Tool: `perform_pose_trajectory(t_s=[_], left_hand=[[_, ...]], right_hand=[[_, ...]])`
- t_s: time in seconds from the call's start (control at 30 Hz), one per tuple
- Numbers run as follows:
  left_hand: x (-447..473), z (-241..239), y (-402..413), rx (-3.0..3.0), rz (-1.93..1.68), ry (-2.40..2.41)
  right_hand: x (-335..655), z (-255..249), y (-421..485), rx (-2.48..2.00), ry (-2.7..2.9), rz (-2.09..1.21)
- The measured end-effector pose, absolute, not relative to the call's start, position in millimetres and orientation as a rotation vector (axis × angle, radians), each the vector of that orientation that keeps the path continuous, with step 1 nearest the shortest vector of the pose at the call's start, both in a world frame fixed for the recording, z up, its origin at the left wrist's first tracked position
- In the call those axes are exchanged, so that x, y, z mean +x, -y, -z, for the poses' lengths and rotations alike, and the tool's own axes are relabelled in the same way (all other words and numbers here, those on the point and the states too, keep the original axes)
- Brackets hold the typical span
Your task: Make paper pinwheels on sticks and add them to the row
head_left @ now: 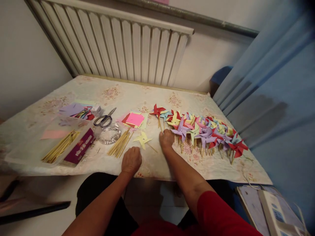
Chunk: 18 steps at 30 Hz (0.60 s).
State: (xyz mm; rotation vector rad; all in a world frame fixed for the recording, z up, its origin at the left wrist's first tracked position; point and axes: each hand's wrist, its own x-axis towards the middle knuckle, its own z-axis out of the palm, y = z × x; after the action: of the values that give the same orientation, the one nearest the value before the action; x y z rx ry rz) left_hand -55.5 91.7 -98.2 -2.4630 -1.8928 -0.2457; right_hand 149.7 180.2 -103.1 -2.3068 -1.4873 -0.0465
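Left hand (131, 160): loose fist, nothing showing, at table's (152, 173) front edge.
Right hand (166, 137): fingers bent onto pinwheel row's (204, 131) left end, grip hidden tbh.
Yellow pinwheel (142, 139): flat between both hands.
Open room: bare cloth (128, 95), upper centre.

Scissors (104, 120) by paper stack (134, 119); box (24, 154) w/ sticks (60, 147) left; radiator (118, 46) behind; curtain (270, 82) rt.

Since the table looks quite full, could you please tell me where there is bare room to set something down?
The widest bare strip of cloth runs along the radiator, behind the scissors and paper squares. A narrower one lies along the near edge, below the pinwheel row. Between the tray and the right hand it is crowded.
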Motion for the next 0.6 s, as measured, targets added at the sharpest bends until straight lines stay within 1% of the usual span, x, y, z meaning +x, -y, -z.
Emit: perform_pose_trajectory(t_s=[0.3,0.6], left_hand=[[-56.4,100.9,-91.8,-2.449,0.283,1.862],[-55.9,99.7,-91.5,-2.43,0.286,1.863]], right_hand=[[149.0,106.5,-188.6,-2.318,1.502,0.07],[147.5,110.9,-190.8,-2.277,1.52,0.172]])
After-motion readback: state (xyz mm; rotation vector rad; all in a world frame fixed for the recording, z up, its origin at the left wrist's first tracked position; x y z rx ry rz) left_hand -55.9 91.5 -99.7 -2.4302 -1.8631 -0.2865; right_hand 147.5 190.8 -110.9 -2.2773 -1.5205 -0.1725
